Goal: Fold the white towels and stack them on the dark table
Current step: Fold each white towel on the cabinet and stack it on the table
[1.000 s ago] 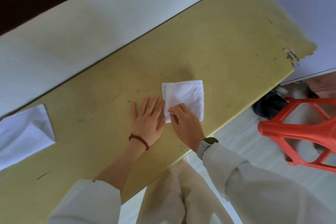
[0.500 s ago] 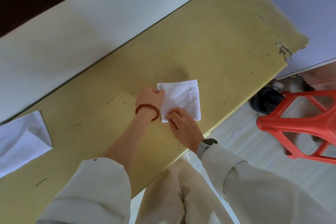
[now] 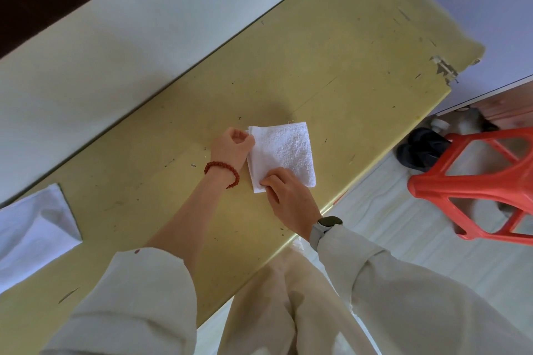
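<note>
Left hand (image 3: 235, 145) pinches the towel (image 3: 284, 154) corner at frame centre; right hand (image 3: 288, 196) fingers (image 3: 268, 181) pinch its lower edge. Align edges squarely, then press flat.

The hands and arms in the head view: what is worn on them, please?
Both arms wear loose, pale beige sleeves. The left sleeve is pushed up toward the elbow, leaving the forearm bare. The left hand has a red beaded bracelet at the wrist. The right hand has a watch with a dark round face and a light grey strap. No gloves.
</note>
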The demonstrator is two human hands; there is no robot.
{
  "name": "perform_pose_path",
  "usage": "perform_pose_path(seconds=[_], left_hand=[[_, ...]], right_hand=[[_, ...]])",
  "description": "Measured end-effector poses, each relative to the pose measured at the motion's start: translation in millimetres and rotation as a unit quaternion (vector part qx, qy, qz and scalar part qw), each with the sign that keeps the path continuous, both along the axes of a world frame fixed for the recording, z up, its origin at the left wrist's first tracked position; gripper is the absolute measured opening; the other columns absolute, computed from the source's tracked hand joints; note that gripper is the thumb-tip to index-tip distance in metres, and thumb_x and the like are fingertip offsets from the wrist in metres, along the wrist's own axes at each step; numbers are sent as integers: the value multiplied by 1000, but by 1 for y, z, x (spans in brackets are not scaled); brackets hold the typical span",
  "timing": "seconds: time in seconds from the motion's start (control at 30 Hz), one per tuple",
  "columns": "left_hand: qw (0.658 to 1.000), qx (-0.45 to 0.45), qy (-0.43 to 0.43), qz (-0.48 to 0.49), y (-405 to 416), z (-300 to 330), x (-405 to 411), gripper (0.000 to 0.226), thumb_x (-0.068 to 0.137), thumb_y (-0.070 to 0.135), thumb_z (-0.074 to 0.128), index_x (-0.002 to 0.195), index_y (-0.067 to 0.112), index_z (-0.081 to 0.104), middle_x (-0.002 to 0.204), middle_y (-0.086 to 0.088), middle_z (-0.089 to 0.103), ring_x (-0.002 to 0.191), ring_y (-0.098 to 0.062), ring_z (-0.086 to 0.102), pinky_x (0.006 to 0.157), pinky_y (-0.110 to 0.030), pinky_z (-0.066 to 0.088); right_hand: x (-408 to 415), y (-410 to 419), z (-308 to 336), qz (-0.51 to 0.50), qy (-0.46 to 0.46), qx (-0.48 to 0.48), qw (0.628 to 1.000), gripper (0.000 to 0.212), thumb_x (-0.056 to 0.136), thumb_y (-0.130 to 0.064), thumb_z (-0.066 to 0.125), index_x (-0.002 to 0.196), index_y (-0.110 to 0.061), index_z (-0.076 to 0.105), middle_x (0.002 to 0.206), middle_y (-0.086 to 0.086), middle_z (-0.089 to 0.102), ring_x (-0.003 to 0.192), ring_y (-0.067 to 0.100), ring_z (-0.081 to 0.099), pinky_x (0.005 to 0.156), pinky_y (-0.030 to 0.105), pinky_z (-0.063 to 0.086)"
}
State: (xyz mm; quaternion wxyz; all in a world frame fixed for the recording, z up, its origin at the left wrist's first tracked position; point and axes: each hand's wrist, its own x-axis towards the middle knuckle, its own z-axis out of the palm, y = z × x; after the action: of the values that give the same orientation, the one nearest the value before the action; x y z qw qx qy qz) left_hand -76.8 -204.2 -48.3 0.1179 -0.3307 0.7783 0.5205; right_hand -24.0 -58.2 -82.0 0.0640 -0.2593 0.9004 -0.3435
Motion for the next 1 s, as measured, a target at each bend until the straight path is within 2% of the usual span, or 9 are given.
perform_pose_path(seconds=[0.1,0.2,0.27,0.33,0.43,0.53,0.67,0.83,1.0], left_hand=[[999,27,16,16,-4,-3,1,9,85,11,55,89,17,51,71,9,54,65,-6,49,53,-6,38],[999,-3,38,-32,-5,-3,-2,12,84,15,56,95,20,51,61,6,49,57,-7,43,47,-6,34],[995,-49,41,-78,-5,0,-6,12,85,20,58,95,22,53,60,8,49,58,-6,44,52,-9,37],[989,-88,36,-109,-7,0,-10,9,84,22,58,93,22,58,67,10,52,65,-9,50,63,-19,42],[986,-97,39,-127,-10,-3,-13,3,84,18,59,84,21,61,82,4,63,79,-12,57,75,-26,46],[988,-93,56,-114,-14,-2,-10,5,85,13,58,86,15,63,87,3,63,80,-9,56,76,-20,43],[987,-106,69,-101,-19,-2,-4,6,85,10,57,88,10,63,83,6,60,75,-6,54,63,-1,38],[984,-124,71,-106,-19,-13,0,9,86,8,53,90,9,61,78,3,59,71,-10,53,58,-3,37],[977,-153,93,-116,-15,-20,1,11,87,9,54,89,11,65,73,12,49,73,-11,47,62,-5,35]], right_hand=[[-1,0,0,3,15,8,1000,24,85,-13,42,82,-5,64,83,7,61,77,19,53,49,22,45],[0,0,-2,3,24,18,1000,23,84,-12,42,80,-6,64,81,6,61,77,14,44,56,15,35],[-1,0,-2,4,26,23,999,23,83,-12,42,80,-7,64,81,5,60,75,15,47,59,13,34],[-1,0,-2,6,26,30,999,23,83,-13,43,80,-8,65,81,4,60,73,18,54,57,12,33],[-2,0,-1,6,31,38,999,23,83,-14,43,78,-9,65,80,3,60,70,20,58,54,12,33],[-2,-3,0,1,39,42,998,23,83,-14,44,77,-9,66,79,3,61,69,22,60,49,17,38],[-2,-4,0,3,48,44,998,21,81,-13,46,77,-11,67,78,3,61,69,22,60,47,19,40],[-2,-3,-2,15,52,47,997,20,80,-11,46,77,-11,66,79,4,61,68,24,59,44,22,42],[-1,0,-3,18,82,29,996,18,81,-11,50,78,-10,67,75,5,60,66,23,57,48,26,46]])
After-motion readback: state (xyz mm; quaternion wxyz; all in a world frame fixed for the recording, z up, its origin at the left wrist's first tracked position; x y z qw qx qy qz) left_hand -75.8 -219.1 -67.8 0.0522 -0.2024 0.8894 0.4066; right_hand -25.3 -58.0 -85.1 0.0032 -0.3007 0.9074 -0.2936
